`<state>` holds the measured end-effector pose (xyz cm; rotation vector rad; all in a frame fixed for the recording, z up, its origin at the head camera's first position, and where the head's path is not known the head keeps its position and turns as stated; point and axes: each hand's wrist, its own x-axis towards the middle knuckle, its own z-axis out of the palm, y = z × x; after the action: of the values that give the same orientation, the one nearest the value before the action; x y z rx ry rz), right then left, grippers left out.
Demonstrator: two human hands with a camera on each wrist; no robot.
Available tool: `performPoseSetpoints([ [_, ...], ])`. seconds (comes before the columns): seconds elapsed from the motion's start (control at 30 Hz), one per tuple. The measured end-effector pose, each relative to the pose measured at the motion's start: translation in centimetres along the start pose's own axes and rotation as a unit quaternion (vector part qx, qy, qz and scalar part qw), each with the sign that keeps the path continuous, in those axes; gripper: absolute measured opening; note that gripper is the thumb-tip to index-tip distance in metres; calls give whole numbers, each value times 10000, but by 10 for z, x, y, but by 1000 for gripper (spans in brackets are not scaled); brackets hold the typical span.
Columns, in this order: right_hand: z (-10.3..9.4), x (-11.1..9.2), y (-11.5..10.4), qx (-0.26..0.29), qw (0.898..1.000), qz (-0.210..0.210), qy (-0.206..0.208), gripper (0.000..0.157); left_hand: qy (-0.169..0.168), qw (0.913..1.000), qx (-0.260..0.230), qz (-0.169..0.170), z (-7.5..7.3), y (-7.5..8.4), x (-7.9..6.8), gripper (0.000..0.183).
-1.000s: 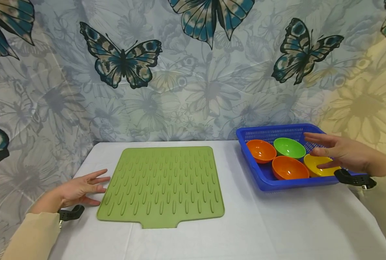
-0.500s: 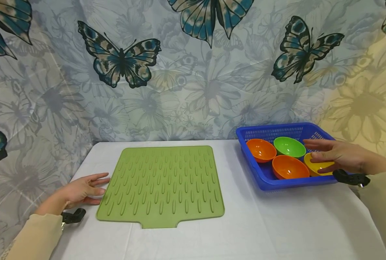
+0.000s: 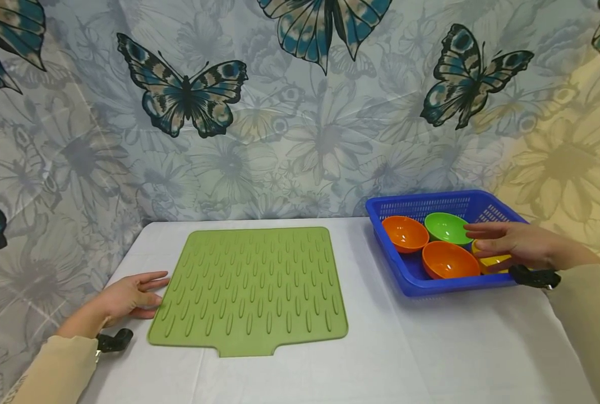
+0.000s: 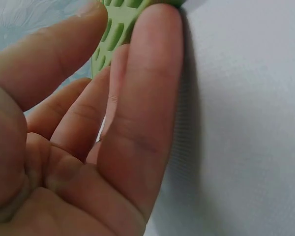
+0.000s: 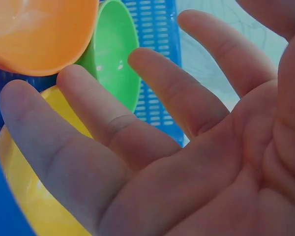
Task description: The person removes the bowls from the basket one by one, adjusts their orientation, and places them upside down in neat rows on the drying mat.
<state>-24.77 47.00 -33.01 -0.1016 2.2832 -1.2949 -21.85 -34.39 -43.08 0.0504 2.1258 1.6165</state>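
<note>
A green ridged mat with a tab on its front edge lies flat on the white cloth. My left hand is at the mat's left edge, its fingers loosely extended; the left wrist view shows the fingertips right at the green edge. Over the right end of a blue basket hovers my right hand, fingers spread and nothing in them. It partly hides a yellow bowl. Beside that stand a green bowl, a front orange bowl and another orange bowl.
The table has a white cloth and backs onto a butterfly-print fabric. Bare cloth separates the mat from the basket. The basket's raised perforated walls surround the bowls.
My right hand has moved left and slightly lower, covering more of the yellow bowl. My left hand has shifted slightly, its thumb now closer to the mat's edge. The bowls stay put.
</note>
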Motion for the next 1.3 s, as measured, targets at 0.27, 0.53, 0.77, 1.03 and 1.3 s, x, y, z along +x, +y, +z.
performPoseSetpoints([
  [0.27,4,8,-7,-127,9999,86,-73,78,21,10000,82,-50,1,1,0,86],
  [0.53,7,12,-11,-361,9992,154,-119,75,21,9999,92,-125,0,0,1,86],
  [0.77,7,16,-11,-481,9984,241,-177,68,-33,9999,109,-85,-1,1,0,85],
  [1.03,5,20,-7,-519,9975,351,-337,59,-1,9999,67,-84,0,0,0,84],
  [1.3,4,19,-4,-1038,9931,398,-384,55,7,9999,114,-50,-2,-3,2,83],
])
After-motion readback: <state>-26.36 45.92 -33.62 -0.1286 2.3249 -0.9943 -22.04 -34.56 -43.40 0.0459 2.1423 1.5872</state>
